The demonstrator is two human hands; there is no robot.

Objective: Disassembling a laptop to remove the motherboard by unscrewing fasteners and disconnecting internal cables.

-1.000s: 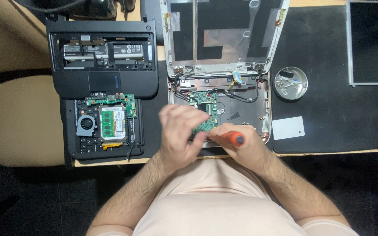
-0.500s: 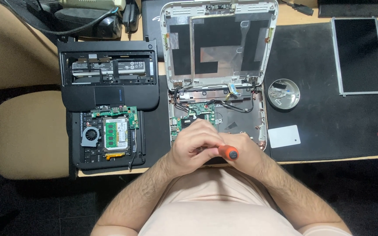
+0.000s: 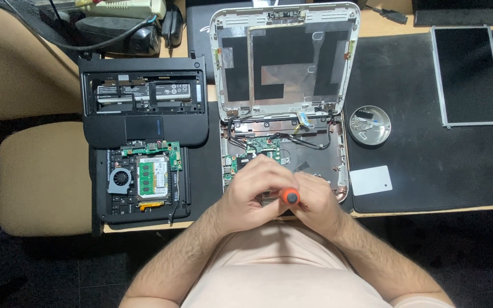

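Head view: orange-handled screwdriver (image 3: 289,197) over opened white laptop (image 3: 283,108).

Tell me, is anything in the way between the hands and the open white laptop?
Nothing visible is. The left hand and right hand already rest over the open white laptop base, the right one gripping an orange-handled screwdriver. Its tip is hidden under the hands.

My screwdriver (image 3: 290,197) has a glossy orange plastic handle. The open laptop (image 3: 283,122) shows smooth white plastic and a dull coppery foil lining. A shiny metal dish (image 3: 370,125) sits on the matt black cloth mat (image 3: 429,165), over a pale wooden tabletop (image 3: 372,23).
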